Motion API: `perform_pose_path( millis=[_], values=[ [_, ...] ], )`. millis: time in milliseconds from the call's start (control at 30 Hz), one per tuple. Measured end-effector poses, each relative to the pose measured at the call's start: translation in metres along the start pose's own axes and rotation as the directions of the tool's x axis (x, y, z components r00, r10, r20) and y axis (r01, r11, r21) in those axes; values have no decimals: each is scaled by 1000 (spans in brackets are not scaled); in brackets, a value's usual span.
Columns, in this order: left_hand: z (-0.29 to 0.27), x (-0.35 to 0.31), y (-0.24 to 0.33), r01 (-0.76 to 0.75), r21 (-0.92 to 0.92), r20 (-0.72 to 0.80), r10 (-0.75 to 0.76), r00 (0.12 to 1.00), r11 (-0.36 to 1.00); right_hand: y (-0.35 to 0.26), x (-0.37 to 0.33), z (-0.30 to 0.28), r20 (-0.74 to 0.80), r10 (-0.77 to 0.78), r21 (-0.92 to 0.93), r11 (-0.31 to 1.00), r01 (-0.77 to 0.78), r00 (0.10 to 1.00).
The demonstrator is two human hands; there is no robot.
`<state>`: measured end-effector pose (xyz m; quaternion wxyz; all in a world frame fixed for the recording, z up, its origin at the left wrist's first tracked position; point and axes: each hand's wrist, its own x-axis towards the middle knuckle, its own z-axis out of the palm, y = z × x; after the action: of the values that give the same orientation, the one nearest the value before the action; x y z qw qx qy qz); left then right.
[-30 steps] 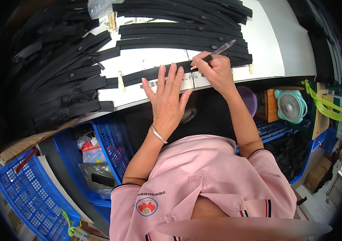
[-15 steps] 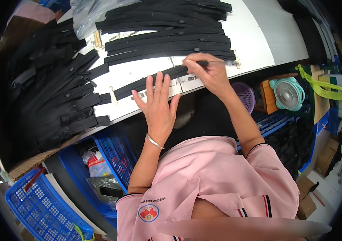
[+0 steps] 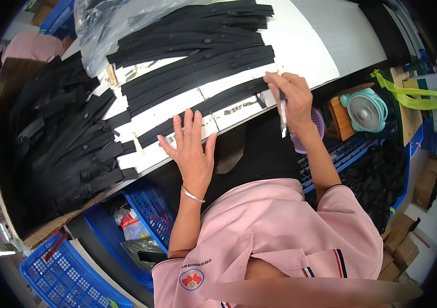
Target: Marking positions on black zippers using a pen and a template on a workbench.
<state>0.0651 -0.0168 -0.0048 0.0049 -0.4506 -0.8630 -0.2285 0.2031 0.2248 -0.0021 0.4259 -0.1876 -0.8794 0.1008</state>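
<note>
A single narrow black fabric strip (image 3: pixel 223 100) lies along the near edge of the white work board (image 3: pixel 169 114). My left hand (image 3: pixel 192 159) rests flat on the strip and board, fingers spread. At the strip's right end is my right hand (image 3: pixel 291 97), closed around a pen (image 3: pixel 283 115) with a clear barrel that points back toward me. Its fingertips touch or nearly touch the strip's end; the exact contact is hidden. Beyond, several similar black strips (image 3: pixel 187 74) lie side by side, some with small dark knobs.
On the left, a cardboard box (image 3: pixel 10 97) holds a heap of black strips (image 3: pixel 64 133). A clear plastic bag (image 3: pixel 110 25) lies at the back. Blue baskets (image 3: pixel 69 272) stand below the table at left; a teal fan (image 3: pixel 365 110) and a purple basket (image 3: pixel 317 126) are at right.
My right hand has moved right along the strip to its end, and the pen has swung from pointing right to pointing toward me. My left hand stays flat. The view has shifted slightly.
</note>
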Motion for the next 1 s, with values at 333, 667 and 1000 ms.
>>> perform_pose_path(
  millis=[333, 667, 1000],
  values=[
    [-3, -2, 3, 25, 11, 35, -25, 999, 1000, -9, -39, -1, 78, 39, -153, 988, -26, 996],
    [8, 52, 54, -149, -338, -128, 112, 986, 929, -7, -43, 2, 43, 113, -28, 993, -112, 993],
    [52, 95, 72, -225, -370, -266, 129, 955, 902, -4, -24, -7, 89, 122, -47, 992, -118, 988]
  ],
)
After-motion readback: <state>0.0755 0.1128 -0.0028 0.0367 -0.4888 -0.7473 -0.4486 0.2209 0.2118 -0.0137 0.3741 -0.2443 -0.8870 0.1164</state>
